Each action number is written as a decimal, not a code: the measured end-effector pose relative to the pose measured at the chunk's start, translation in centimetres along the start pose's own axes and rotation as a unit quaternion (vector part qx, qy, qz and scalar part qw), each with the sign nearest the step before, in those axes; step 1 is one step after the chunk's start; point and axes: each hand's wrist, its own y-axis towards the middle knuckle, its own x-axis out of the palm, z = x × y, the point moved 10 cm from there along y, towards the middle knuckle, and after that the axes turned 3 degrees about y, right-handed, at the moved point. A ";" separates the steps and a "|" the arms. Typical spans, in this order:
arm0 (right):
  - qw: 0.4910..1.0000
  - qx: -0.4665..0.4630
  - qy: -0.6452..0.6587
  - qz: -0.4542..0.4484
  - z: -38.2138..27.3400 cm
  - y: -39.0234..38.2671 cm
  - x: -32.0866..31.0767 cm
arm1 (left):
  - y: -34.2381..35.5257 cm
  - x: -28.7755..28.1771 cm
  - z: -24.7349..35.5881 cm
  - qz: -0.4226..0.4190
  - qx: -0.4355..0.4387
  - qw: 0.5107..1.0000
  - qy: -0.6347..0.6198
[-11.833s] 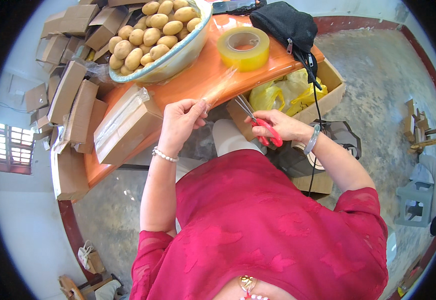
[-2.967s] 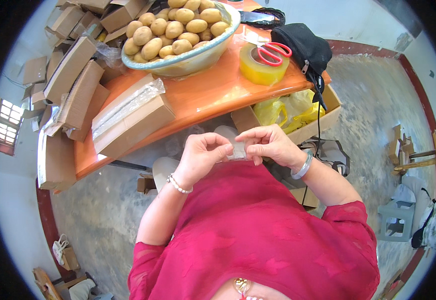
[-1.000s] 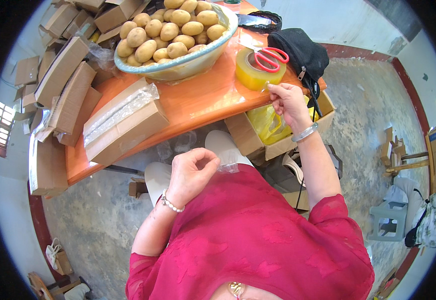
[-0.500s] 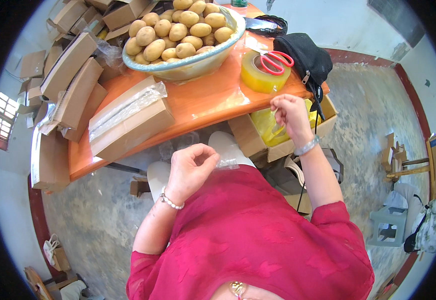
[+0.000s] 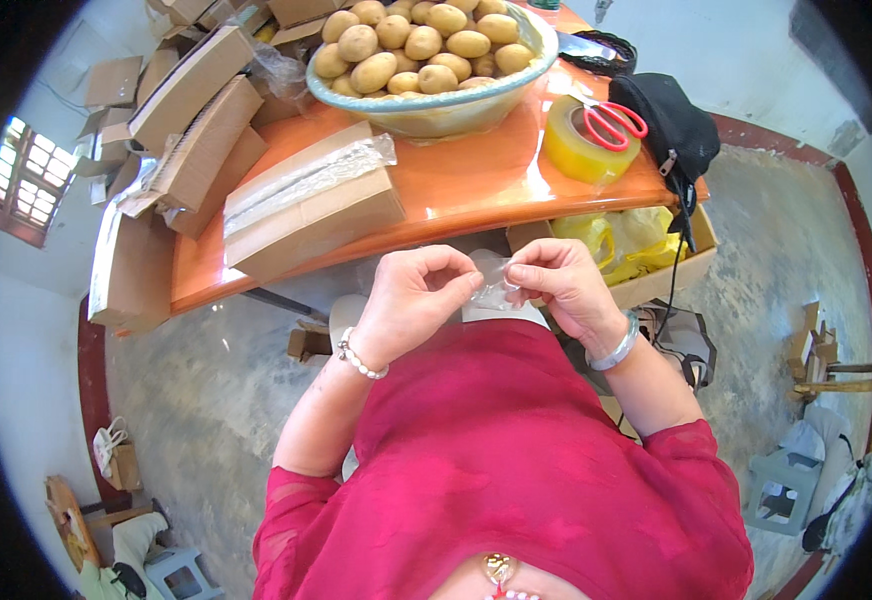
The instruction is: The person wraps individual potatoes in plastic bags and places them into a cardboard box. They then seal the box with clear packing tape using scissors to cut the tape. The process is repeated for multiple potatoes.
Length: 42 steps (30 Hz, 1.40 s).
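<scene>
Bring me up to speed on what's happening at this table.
A person is working with bare hands just in front of the orange table. The left hand and right hand pinch a small piece of clear film between them, above the lap. On the table, red-handled scissors rest on a yellowish tape roll. A cardboard box with clear wrap along its top and a basin heaped with potatoes stand there too.

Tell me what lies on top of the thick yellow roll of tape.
Red-handled metal scissors lie across the roll; the part of its top beneath them is covered and cannot be seen.
</scene>
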 end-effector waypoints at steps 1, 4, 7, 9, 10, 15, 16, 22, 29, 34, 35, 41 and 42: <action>1.000 -0.003 0.015 0.012 0.2 0.0 -0.3 | -0.1 0.0 0.2 -0.006 -0.002 1.000 0.001; 0.996 -0.074 -0.039 -0.007 -1.0 0.1 1.0 | -0.8 -1.2 3.1 -0.054 0.035 0.985 0.163; 0.996 -0.084 -0.038 -0.004 -1.2 0.0 0.9 | -0.5 -3.2 5.0 -0.096 0.082 0.964 0.233; 0.995 -0.087 -0.043 0.010 -1.8 0.4 0.1 | -0.7 -6.0 6.5 -0.055 0.118 0.955 0.265; 0.996 -0.080 -0.022 0.024 -1.9 0.6 -0.6 | -0.7 -7.6 7.4 0.003 0.153 0.936 0.316; 0.997 -0.066 -0.011 0.044 -1.5 0.7 -2.1 | 2.3 -10.8 8.8 0.096 0.245 0.769 0.583; 0.997 -0.062 -0.014 0.044 -1.2 0.8 -2.1 | 2.9 -10.6 8.5 0.079 0.249 0.757 0.599; 0.997 -0.060 -0.042 0.038 -0.9 1.3 -2.1 | 6.5 -9.1 4.9 -0.060 0.210 0.749 0.626; 0.994 -0.076 -0.054 0.065 -2.9 2.4 -2.3 | 7.5 -9.1 3.6 -0.097 0.118 0.804 0.575; 0.915 -0.249 -0.280 0.151 -7.8 4.6 -0.9 | 7.9 -8.9 3.3 -0.108 0.120 0.798 0.581; 0.855 -0.336 -0.353 0.178 -9.1 4.9 0.1 | 7.9 -8.9 3.4 -0.107 0.120 0.800 0.579; 0.673 -0.468 -0.532 0.211 -8.7 8.1 6.6 | 7.7 -9.3 3.4 -0.098 0.121 0.820 0.551; 0.667 -0.463 -0.546 0.207 -8.3 9.0 7.2 | 7.7 -9.3 3.5 -0.096 0.123 0.822 0.548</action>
